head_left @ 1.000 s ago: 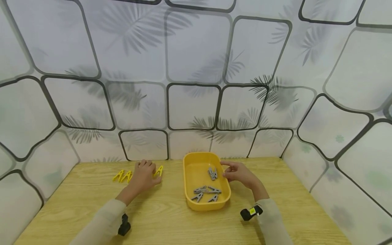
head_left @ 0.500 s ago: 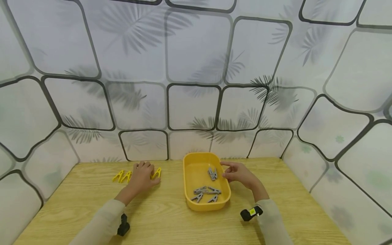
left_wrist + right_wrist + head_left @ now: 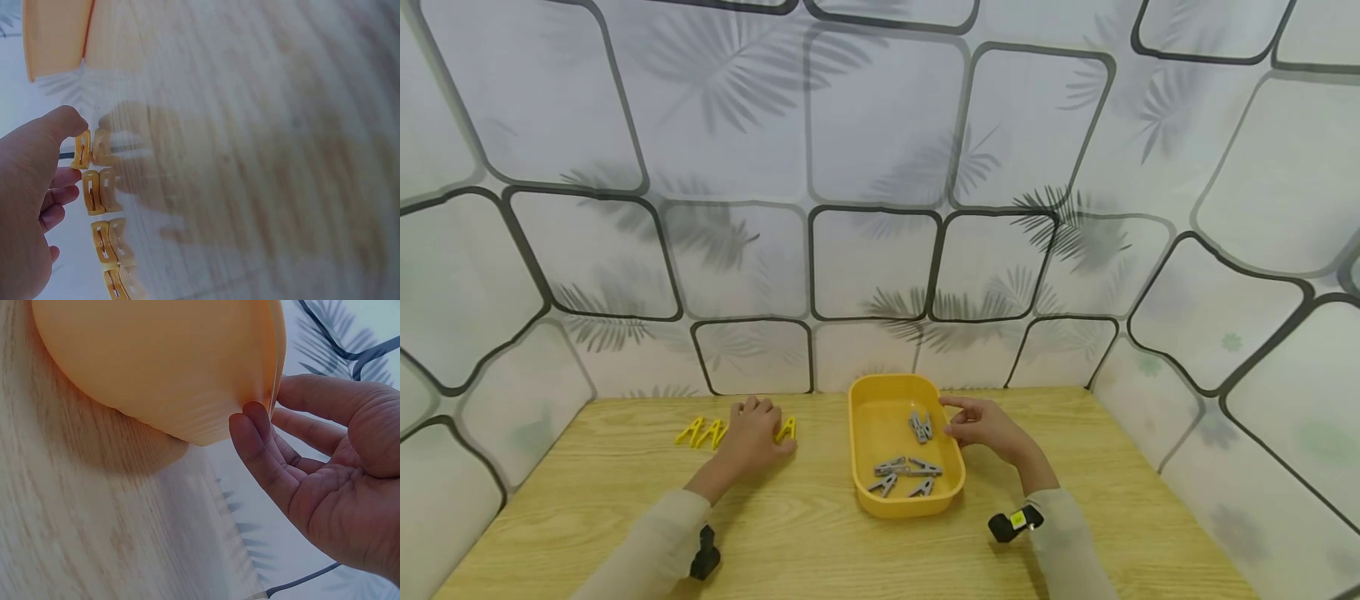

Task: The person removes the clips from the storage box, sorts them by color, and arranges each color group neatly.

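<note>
A row of yellow clothespins [image 3: 709,432] stands along the left back of the table. My left hand [image 3: 752,437] reaches over this row and pinches the rightmost clothespin [image 3: 82,149] between thumb and index finger, while the other fingers hang behind the row. Part of the row is hidden under this hand in the head view. Right of centre sits a deep yellow plastic tray [image 3: 868,417] with several grey clothespins [image 3: 920,427] inside. My right hand [image 3: 988,429] grips the tray's right rim, thumb at the edge and fingertips against the outer wall [image 3: 187,375].
A light wood table [image 3: 805,550] carries everything. Patterned cloth [image 3: 880,258] rises behind it and on both sides, close behind the clothespins and the tray. Bare wood lies between the left hand and the tray.
My left hand and the rightmost yellow clothespin have shifted slightly; the clothespin sits a little lower in the head view. My right hand and the tray have stayed put.
</note>
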A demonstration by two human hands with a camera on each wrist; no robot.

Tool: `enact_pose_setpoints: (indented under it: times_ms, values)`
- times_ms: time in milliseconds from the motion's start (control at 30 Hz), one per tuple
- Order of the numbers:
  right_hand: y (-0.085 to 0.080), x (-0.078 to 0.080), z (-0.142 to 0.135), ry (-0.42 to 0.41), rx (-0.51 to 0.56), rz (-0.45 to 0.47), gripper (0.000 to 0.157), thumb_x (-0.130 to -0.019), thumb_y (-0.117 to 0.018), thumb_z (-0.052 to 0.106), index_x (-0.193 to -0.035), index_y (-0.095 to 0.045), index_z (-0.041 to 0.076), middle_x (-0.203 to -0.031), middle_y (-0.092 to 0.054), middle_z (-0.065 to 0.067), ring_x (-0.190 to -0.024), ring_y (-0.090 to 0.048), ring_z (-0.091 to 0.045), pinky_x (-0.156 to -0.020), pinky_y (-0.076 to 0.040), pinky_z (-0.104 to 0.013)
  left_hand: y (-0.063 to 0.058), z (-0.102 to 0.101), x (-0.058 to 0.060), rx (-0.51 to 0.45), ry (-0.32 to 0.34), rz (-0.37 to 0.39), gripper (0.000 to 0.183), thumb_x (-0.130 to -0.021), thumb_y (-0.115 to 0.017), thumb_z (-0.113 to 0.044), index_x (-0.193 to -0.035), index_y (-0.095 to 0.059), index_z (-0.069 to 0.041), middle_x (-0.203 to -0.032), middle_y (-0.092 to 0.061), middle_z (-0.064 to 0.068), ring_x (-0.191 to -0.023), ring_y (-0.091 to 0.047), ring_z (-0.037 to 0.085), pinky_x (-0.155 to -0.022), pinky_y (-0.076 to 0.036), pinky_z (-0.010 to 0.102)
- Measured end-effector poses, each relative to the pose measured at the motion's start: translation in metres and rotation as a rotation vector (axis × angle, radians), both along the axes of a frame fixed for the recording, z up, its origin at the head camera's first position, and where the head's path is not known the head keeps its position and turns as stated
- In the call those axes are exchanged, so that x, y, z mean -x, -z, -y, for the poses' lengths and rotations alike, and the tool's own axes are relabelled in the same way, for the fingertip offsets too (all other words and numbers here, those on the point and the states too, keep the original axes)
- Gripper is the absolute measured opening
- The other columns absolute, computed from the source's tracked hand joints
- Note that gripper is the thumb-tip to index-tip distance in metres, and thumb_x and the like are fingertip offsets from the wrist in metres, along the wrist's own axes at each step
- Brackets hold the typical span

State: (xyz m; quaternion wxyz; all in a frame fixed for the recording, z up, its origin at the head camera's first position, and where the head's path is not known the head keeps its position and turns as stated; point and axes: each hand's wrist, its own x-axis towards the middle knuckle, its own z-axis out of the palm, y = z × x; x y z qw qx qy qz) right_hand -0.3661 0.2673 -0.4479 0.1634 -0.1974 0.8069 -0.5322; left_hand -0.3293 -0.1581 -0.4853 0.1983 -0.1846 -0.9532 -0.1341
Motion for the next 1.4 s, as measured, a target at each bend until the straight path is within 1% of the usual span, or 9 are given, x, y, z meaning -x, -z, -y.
enact_pose_setpoints:
  times_ms: [133,300,500,700,867,1167,1400]
  values:
    - [0.0005,0.0003,0.0000,0.002,-0.003,0.001,0.066,-0.097,-0.069,0.014,-0.153,-0.039,-0.003,-0.101,-0.068,-0.013,-0.084,-0.069,-0.018,-0.082,-0.060,-0.046,0.0004,-0.0002,0.0007,0.015,-0.009,0.028,0.045,-0.083,-0.081,-0.033,-0.072,-0.041,-0.015,-0.076,-0.040,0.000,-0.079,-0.032,0.022,-0.080,-0.026,0.048]
    - [-0.0004,-0.0004,0.0003,-0.001,-0.001,0.001,0.067,-0.097,-0.069,0.015,-0.154,-0.039,-0.003,-0.102,-0.068,-0.014,-0.084,-0.069,-0.018,-0.082,-0.060,-0.046,-0.0011,0.0004,0.0011,0.018,-0.026,0.047,0.044,-0.084,-0.080,-0.033,-0.072,-0.042,-0.015,-0.076,-0.040,0.001,-0.078,-0.032,0.023,-0.080,-0.028,0.049]
    - [-0.0007,-0.0007,-0.0002,0.000,0.001,0.005,0.067,-0.097,-0.069,0.015,-0.154,-0.039,-0.002,-0.103,-0.068,-0.014,-0.086,-0.069,-0.019,-0.083,-0.060,-0.046,-0.0015,0.0018,0.0013,0.039,-0.053,0.036,0.046,-0.084,-0.080,-0.035,-0.071,-0.041,-0.015,-0.074,-0.038,0.001,-0.077,-0.032,0.024,-0.078,-0.028,0.047]
    - [-0.0009,-0.0011,-0.0004,0.000,0.004,0.013,0.067,-0.097,-0.068,0.015,-0.154,-0.038,-0.003,-0.104,-0.068,-0.016,-0.087,-0.069,-0.019,-0.083,-0.060,-0.047,-0.0011,0.0017,0.0010,0.018,-0.056,0.019,0.048,-0.083,-0.082,-0.037,-0.069,-0.041,-0.016,-0.074,-0.038,0.001,-0.077,-0.032,0.024,-0.076,-0.022,0.044]
    - [-0.0013,-0.0017,0.0003,0.000,0.005,0.017,0.067,-0.097,-0.068,0.014,-0.154,-0.038,-0.003,-0.104,-0.068,-0.016,-0.087,-0.069,-0.018,-0.084,-0.060,-0.047,-0.0005,0.0013,0.0009,0.015,-0.063,0.025,0.047,-0.082,-0.083,-0.040,-0.070,-0.044,-0.016,-0.076,-0.040,0.001,-0.079,-0.035,0.024,-0.076,-0.024,0.045]
    - [-0.0006,-0.0009,0.0001,-0.004,0.011,0.017,0.067,-0.097,-0.068,0.014,-0.154,-0.038,-0.004,-0.103,-0.068,-0.015,-0.087,-0.069,-0.018,-0.083,-0.060,-0.046,0.0015,0.0011,0.0024,0.036,-0.061,-0.036,0.038,-0.081,-0.083,-0.041,-0.082,-0.058,-0.013,-0.083,-0.051,0.004,-0.082,-0.043,0.027,-0.075,-0.032,0.045]
    - [-0.0008,-0.0008,0.0003,-0.003,0.009,0.017,0.067,-0.097,-0.068,0.014,-0.154,-0.037,-0.004,-0.104,-0.068,-0.016,-0.087,-0.069,-0.018,-0.083,-0.060,-0.045,-0.0009,-0.0032,0.0021,0.032,-0.042,-0.103,0.036,-0.078,-0.086,-0.039,-0.088,-0.065,-0.011,-0.087,-0.058,0.006,-0.087,-0.051,0.031,-0.078,-0.040,0.051]
